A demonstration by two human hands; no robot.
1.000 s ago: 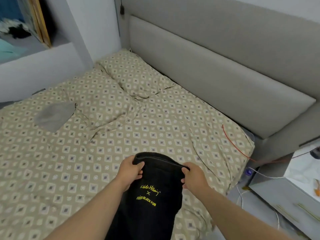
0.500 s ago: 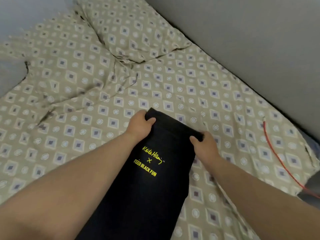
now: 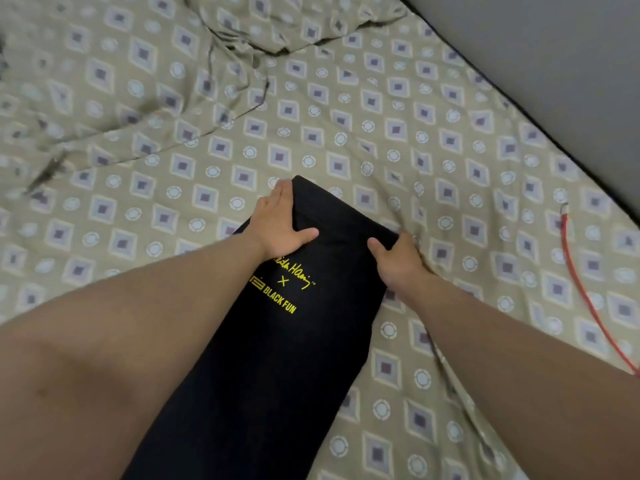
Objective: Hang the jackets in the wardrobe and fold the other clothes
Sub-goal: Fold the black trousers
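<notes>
A black garment (image 3: 277,358) with yellow lettering lies as a long narrow strip on the bed, running from the bottom of the view up to the middle. My left hand (image 3: 280,225) grips its far left corner, thumb on top of the cloth. My right hand (image 3: 398,261) holds its far right corner, thumb over the edge and fingers tucked under the fabric. Both forearms reach in from the bottom corners.
The bed sheet (image 3: 346,133) is beige with a diamond and circle pattern, wrinkled at the upper left. A grey padded headboard (image 3: 554,46) runs along the upper right. A red cable (image 3: 585,292) lies on the sheet at the right.
The view has dropped closer to the bed, so the wall and bedside table are out of frame. Both hands have pushed the garment's end farther onto the sheet and lowered it flat.
</notes>
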